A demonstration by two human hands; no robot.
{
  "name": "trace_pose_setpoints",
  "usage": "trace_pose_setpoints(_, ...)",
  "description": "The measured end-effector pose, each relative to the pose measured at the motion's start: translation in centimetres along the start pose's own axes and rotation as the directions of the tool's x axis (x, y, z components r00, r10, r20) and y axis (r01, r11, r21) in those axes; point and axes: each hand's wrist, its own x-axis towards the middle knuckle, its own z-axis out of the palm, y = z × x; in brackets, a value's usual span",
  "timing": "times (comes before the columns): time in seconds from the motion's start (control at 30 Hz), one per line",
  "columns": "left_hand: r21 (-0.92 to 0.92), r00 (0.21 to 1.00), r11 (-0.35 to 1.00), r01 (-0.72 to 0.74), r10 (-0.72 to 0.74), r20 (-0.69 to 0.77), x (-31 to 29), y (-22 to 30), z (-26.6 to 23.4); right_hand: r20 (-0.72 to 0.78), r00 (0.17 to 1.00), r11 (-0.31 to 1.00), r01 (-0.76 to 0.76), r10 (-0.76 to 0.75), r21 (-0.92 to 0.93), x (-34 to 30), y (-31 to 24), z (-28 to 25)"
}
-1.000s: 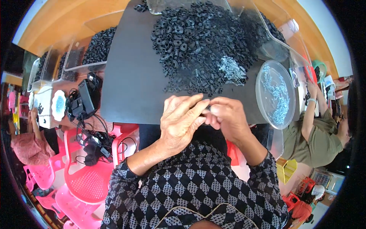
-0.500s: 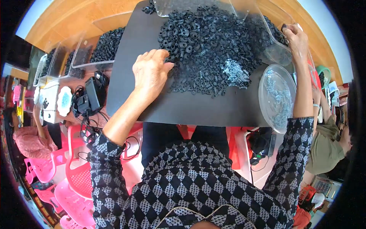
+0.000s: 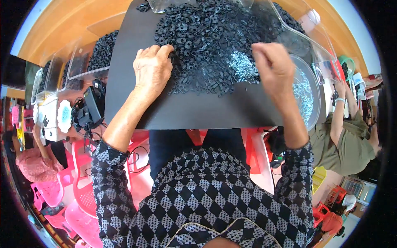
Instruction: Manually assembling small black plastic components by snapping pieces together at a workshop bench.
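A wide heap of small black plastic parts point(image 3: 198, 37) covers the far half of the dark table. On its near right part lies a small pile of silvery metal springs point(image 3: 243, 67). My left hand point(image 3: 152, 68) is at the heap's left edge, fingers curled and thumb side against the parts; whatever it pinches is hidden. My right hand point(image 3: 275, 68) hovers just right of the springs, bent inward and smeared by motion, so its grip does not show. Beside its wrist, a round clear plastic lid or dish point(image 3: 316, 97) carries more loose springs.
Clear bins of black parts point(image 3: 103, 51) stand at the left, near a black power adapter point(image 3: 94, 103) with tangled cables. Another clear bin point(image 3: 308, 37) rises at the far right. A co-worker's arm point(image 3: 340, 111) reaches in at right; another person point(image 3: 39, 155) sits at left.
My right hand has swung left from the clear bin at the far right to beside the spring pile. My left hand stays at the heap's left edge. The whole view has shifted slightly.
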Motion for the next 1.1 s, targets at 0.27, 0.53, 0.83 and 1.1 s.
trace_pose_setpoints(0.27, -0.841, 0.787, 0.007, 0.541, -0.357, 0.503, -1.9, 4.8, -3.5, 0.245, 0.944, 0.855, -0.307, 0.219, 0.418, -3.7, -5.8, 2.5)
trace_pose_setpoints(0.53, -0.766, 0.678, -0.341, 0.545, -0.359, 0.641, -4.1, 6.7, -2.7, 0.142, 0.981, 0.887, -0.18, 0.131, 0.425, -4.1, -8.4, 4.4)
trace_pose_setpoints(0.83, -0.725, 0.66, -0.43, 0.538, -0.321, 0.68, -5.2, 7.0, -2.2, 0.182, 0.967, 0.857, -0.246, 0.181, 0.453, -4.9, -8.7, 3.9)
trace_pose_setpoints(1.1, -0.779, 0.685, -0.359, 0.514, -0.376, 0.625, -6.0, 7.6, -2.9, 0.193, 0.971, 0.922, -0.197, 0.138, 0.333, -4.4, -7.4, 3.8)
